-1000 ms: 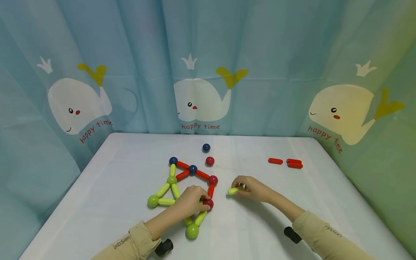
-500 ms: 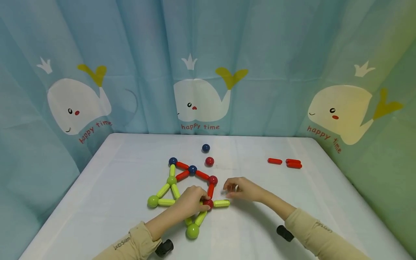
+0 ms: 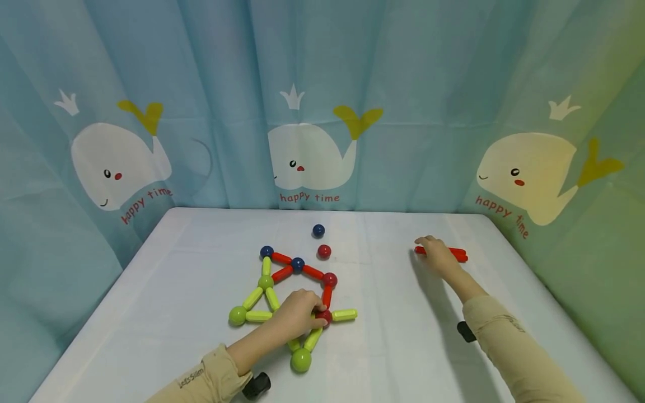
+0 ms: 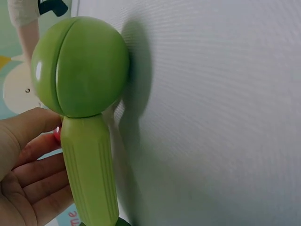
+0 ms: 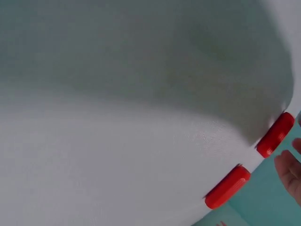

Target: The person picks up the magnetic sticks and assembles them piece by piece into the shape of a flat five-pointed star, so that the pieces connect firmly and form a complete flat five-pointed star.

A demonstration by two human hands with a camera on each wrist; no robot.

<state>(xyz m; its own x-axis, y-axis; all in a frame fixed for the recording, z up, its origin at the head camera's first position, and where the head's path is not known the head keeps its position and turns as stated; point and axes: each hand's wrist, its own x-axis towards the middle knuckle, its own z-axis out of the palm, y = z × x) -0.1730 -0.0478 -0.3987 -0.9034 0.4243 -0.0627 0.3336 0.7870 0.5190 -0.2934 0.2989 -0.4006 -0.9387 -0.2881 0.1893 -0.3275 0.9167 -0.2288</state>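
Note:
My left hand (image 3: 294, 313) pinches a red ball (image 3: 325, 318) at the near right corner of a flat frame of magnetic rods and balls. From that ball a lime rod (image 3: 345, 315) sticks out to the right, its other end free. In the left wrist view a green ball (image 4: 81, 67) and its green rod (image 4: 91, 165) partly cover the left hand's fingers. At the back right, my right hand (image 3: 437, 257) hovers over loose red rods (image 3: 457, 253). The right wrist view shows its fingertips (image 5: 288, 172) apart from the nearest red rod (image 5: 276, 135).
A loose blue ball (image 3: 318, 230) and a loose red ball (image 3: 324, 252) lie behind the frame. Its left side has a green ball (image 3: 238, 315) and a blue ball (image 3: 267, 252). A curtain (image 3: 403, 157) hangs behind the white table (image 3: 166, 291).
My right hand joined the lime rod to the held red ball, let go, and moved right and back to the red rods. The left hand keeps its hold.

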